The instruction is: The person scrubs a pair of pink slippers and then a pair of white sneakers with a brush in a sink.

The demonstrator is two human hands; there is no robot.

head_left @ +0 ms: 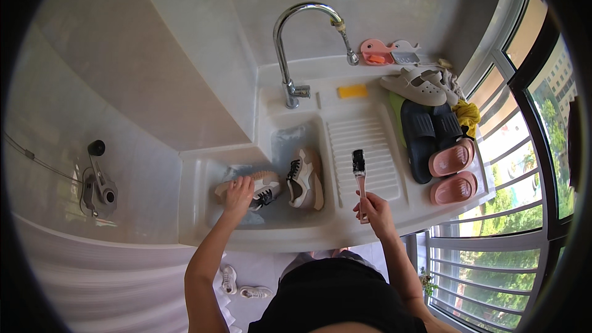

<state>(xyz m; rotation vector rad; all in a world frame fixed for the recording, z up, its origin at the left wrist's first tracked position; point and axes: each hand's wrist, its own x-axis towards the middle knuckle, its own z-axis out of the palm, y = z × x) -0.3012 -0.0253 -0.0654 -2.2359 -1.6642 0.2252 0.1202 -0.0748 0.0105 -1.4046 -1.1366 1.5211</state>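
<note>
In the sink basin [196,212], my left hand [239,195] grips a sneaker [267,188] that lies on its side with part of its tan sole turned up. Black laces show on it. The other sneaker [303,182], white and beige with black laces, rests to the right in the same shallow cloudy water. My right hand [375,210] holds a scrub brush [360,180] by its pink handle over the ribbed washboard [344,148]. The brush's dark bristles face up, with whitish suds below them.
A chrome faucet [279,37] arches behind the basin. Yellow soap [352,91] lies on the ledge. Grey clogs [411,87], black slides [417,143] and pink slides [454,188] line the right side. Whale-shaped soap dishes [377,52] stand at the back. White sneakers [255,292] sit on the floor.
</note>
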